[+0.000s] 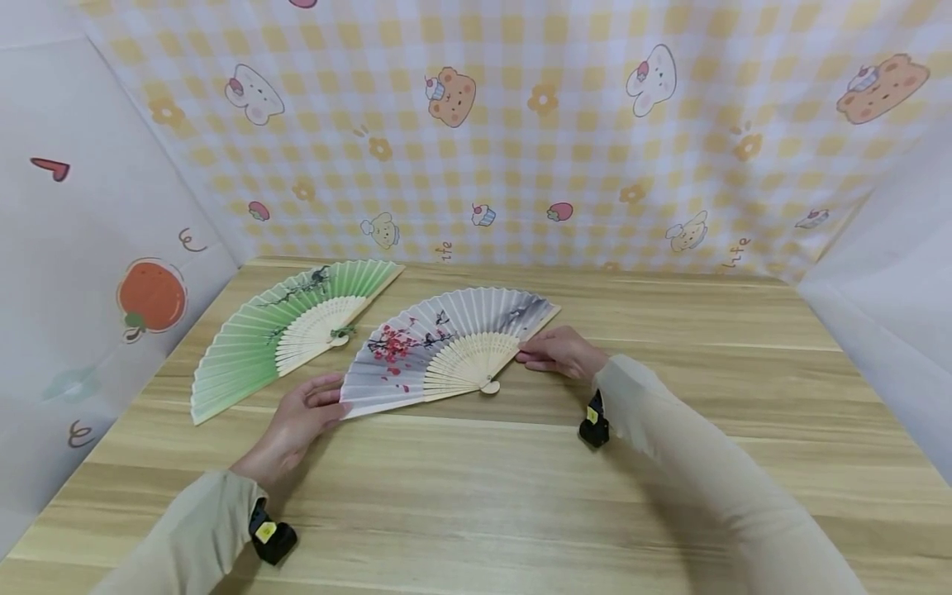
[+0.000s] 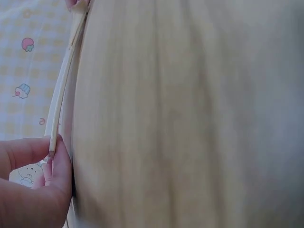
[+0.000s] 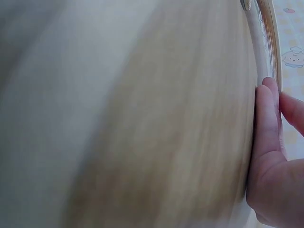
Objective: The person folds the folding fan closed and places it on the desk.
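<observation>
A grey-white folding fan with red blossoms and pale slats is spread out just over the wooden table. My left hand pinches the left end of its outer rib between thumb and fingers; the left wrist view shows the thumb and fingers on that rib. On the other side, my right hand pinches the right-hand rib, with fingers behind or under it and the thumb on the opposite face. Left of this fan, a green folding fan lies spread on the table, touched by neither hand.
The wooden table runs back to a yellow checked cloth with cartoon prints. White cloth walls stand at the left and right sides. A small black device sits on each wrist.
</observation>
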Tool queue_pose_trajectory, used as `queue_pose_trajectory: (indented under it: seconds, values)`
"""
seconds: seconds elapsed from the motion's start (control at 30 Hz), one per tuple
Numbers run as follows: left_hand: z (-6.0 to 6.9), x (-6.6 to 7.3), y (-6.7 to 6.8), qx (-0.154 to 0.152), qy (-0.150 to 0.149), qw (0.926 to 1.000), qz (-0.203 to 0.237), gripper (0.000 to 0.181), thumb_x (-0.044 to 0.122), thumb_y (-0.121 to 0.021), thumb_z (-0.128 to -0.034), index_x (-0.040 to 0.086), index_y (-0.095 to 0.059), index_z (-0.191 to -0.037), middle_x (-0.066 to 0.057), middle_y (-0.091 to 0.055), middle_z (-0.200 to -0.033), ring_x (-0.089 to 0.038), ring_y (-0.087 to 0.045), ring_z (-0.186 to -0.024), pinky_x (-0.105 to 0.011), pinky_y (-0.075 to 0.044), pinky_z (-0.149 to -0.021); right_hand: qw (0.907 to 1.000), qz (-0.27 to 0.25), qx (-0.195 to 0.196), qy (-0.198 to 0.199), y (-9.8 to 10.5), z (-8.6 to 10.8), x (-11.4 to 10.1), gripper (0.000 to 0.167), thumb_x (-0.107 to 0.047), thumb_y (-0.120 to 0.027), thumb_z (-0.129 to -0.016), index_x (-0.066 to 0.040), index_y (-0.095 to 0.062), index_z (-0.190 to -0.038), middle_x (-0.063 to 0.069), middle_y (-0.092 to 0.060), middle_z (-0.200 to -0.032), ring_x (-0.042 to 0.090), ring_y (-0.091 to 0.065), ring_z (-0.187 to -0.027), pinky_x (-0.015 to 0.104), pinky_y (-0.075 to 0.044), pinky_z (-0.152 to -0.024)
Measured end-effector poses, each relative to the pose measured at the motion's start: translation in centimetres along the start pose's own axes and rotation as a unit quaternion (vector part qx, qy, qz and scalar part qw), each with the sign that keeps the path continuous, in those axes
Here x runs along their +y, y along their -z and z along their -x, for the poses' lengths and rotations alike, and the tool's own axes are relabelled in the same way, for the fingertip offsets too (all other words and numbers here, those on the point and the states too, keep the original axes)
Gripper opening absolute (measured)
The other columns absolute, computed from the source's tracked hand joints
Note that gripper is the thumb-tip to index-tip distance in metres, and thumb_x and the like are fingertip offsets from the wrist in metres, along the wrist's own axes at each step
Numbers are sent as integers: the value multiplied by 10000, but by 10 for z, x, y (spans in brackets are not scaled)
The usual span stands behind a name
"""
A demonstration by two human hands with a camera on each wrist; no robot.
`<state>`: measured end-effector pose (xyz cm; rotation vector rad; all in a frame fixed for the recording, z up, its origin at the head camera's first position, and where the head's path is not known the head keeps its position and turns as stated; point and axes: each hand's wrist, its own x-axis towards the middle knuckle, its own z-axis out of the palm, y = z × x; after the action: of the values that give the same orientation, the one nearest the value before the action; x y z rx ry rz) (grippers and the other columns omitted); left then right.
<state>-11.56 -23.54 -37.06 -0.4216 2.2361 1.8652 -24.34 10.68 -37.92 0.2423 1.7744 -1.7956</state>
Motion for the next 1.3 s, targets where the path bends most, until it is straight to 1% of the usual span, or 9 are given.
queue_pose_trajectory:
  seconds: [0.23,0.43,0.47,0.67,0.9,0.97,1.13,1.3]
  values:
    - [-3,3,0,-64,31,10000,-57,547,-45,-565,-819,-64,-307,-1302,-161,-488,-1105,-43,-528,-804,-187,-499,-719,9998,-116,164,-2,0,8,5,61,3,-561,-847,50,-596,-862,91,-656,-711,125,-634,-657,232,-531,-668]
    - [-7,5,2,-282,-65,9992,-267,532,-39,-552,-830,-79,-313,-1303,-246,-440,-1185,-78,-536,-847,-215,-497,-768,9998,-92,177,19,1,17,9,63,-5,-563,-847,45,-600,-862,87,-656,-712,120,-630,-643,225,-531,-657]
    - [-7,5,2,-312,-93,9990,-305,531,-40,-548,-831,-80,-311,-1305,-256,-434,-1193,-84,-536,-856,-221,-495,-776,9999,-79,132,36,1,19,10,72,-7,-557,-852,48,-599,-869,88,-657,-717,119,-631,-647,227,-530,-664]
    - [-11,5,3,-358,-140,9980,-501,530,-29,-559,-829,-80,-324,-1301,-256,-430,-1201,-98,-522,-885,-224,-489,-792,9998,-184,62,27,3,26,17,138,-10,-547,-858,90,-577,-948,105,-658,-743,128,-636,-672,233,-527,-686]
    - [-14,7,3,-428,-214,9965,-683,516,-23,-565,-824,-84,-347,-1287,-275,-438,-1206,-90,-534,-865,-210,-493,-759,9992,-361,144,5,4,35,23,115,11,-551,-846,83,-578,-932,108,-656,-747,138,-636,-691,239,-526,-695]
    - [-15,7,4,-433,-229,9960,-742,509,-23,-563,-823,-78,-356,-1285,-272,-444,-1207,-88,-538,-864,-210,-494,-755,9992,-390,115,21,5,38,25,138,12,-543,-853,94,-576,-959,103,-657,-761,135,-635,-711,241,-523,-709]
    - [-17,8,4,-447,-311,9958,-740,511,-33,-580,-808,-84,-372,-1272,-275,-452,-1204,-100,-547,-871,-227,-499,-766,9991,-415,115,9,6,45,28,193,3,-534,-864,117,-567,-1016,97,-657,-803,135,-632,-757,245,-515,-739]
    - [-19,8,3,-433,-326,9957,-754,509,-29,-589,-803,-77,-384,-1266,-263,-459,-1197,-86,-544,-852,-219,-498,-762,9989,-440,157,-7,5,52,32,190,4,-538,-861,117,-567,-1010,106,-660,-802,138,-635,-752,245,-518,-732]
